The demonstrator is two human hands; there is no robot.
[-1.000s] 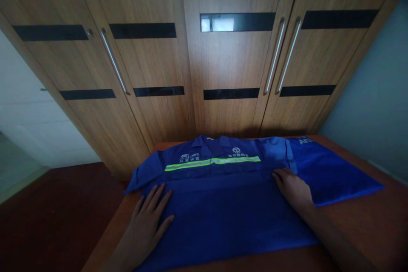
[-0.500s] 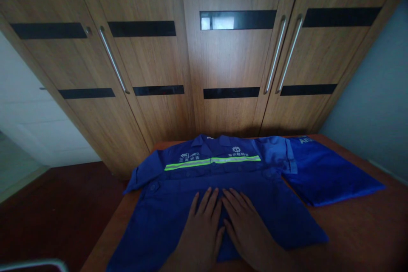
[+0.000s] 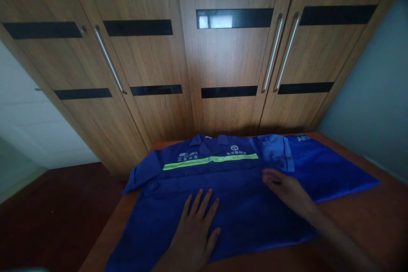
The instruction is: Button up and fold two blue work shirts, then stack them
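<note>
A short-sleeved blue work jacket (image 3: 188, 148) with a yellow-green reflective stripe lies front up before me. Below the stripe runs a blue band with a button tab at its left end; whether this lower cloth is part of the jacket or a separate layer I cannot tell. My left hand (image 3: 194, 229) rests flat on the lower cloth, fingers spread. At the band's right end, below the sleeve, my right hand (image 3: 285, 187) has its fingers curled together on the cloth. Motion blurs it slightly, and its fingertips are partly hidden.
Another folded blue cloth (image 3: 338, 174) with pale lettering lies partly under the right sleeve. Everything rests on a reddish-brown surface (image 3: 344, 225). Close behind stands a wooden wardrobe (image 3: 228, 59) with long metal handles. Dark red floor (image 3: 63, 212) shows at left, a wall at right.
My right hand has left its place beside the left one, moving right and away from me to the band's right end, its fingers curling. My left hand stays on the cloth, fingers wider apart.
</note>
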